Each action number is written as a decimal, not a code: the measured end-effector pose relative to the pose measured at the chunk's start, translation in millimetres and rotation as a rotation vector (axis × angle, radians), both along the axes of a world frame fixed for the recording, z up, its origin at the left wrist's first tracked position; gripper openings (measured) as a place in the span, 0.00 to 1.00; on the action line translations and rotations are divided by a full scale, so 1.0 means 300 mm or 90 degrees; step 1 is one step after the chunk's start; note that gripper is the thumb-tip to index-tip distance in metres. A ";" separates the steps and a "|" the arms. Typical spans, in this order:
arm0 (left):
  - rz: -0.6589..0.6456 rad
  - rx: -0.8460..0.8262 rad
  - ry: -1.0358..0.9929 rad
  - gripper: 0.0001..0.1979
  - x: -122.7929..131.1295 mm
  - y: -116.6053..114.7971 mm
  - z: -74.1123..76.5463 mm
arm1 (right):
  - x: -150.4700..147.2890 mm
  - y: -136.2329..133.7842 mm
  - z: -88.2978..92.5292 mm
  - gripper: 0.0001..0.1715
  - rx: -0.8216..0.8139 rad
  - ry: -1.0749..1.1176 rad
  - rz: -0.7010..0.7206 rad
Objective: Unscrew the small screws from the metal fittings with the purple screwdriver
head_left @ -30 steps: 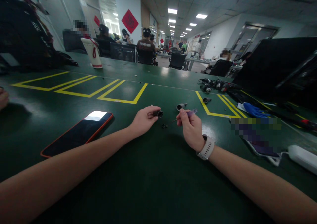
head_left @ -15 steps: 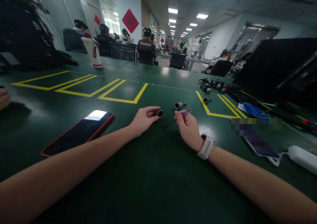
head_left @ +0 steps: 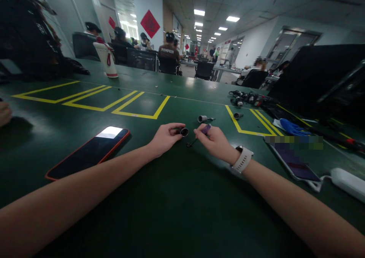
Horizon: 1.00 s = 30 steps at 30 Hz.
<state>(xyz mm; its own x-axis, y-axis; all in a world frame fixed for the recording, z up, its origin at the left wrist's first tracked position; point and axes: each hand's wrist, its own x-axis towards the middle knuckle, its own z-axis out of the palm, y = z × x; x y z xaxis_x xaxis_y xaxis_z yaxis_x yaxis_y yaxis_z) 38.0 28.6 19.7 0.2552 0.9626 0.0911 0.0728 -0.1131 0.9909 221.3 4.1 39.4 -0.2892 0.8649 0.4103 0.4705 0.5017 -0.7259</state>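
**Driver lowered, tip down at the little black bits**

My right hand [head_left: 217,143] has dropped and slid left over the last second: it was held up off the mat with the driver [head_left: 199,134] tilted in the air, and now it rests low, knuckles near the table [head_left: 176,197]. My fingers are closed around the purple handle, and the thin shaft slants down-left, so the tip sits at the small black bits [head_left: 188,145] lying on the mat. Whether the tip touches them I cannot tell.

My left hand [head_left: 164,137] has barely moved. Its fingertips pinch the ring [head_left: 184,131], a small dark round part, holding it just off or on the mat, close beside my right hand.

I judge the shift to mean the tool has gone from being carried to being put to use on the loose bits, with the ring held ready next to them.

The silver plug [head_left: 203,118] lies just beyond my hands, untouched. The phone [head_left: 88,152] lies well to the left.
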 end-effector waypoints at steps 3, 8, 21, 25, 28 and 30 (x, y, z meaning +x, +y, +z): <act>-0.001 -0.008 -0.004 0.22 0.001 0.002 -0.002 | 0.005 0.038 -0.023 0.19 -0.048 0.062 -0.069; -0.001 -0.013 0.013 0.22 0.001 0.001 0.003 | 0.017 0.071 -0.081 0.22 -0.117 0.142 -0.132; 0.024 -0.054 -0.031 0.22 -0.009 -0.005 0.020 | -0.029 -0.029 -0.028 0.18 0.053 0.013 -0.125; 0.045 -0.048 -0.056 0.21 -0.013 0.003 0.011 | -0.015 -0.046 -0.067 0.17 0.116 0.072 -0.132; 0.058 -0.046 -0.071 0.21 -0.010 0.006 0.004 | -0.017 -0.055 -0.077 0.13 0.143 0.092 -0.098; 0.064 -0.041 -0.088 0.20 -0.008 0.005 0.001 | -0.024 -0.061 -0.078 0.09 0.161 0.063 -0.059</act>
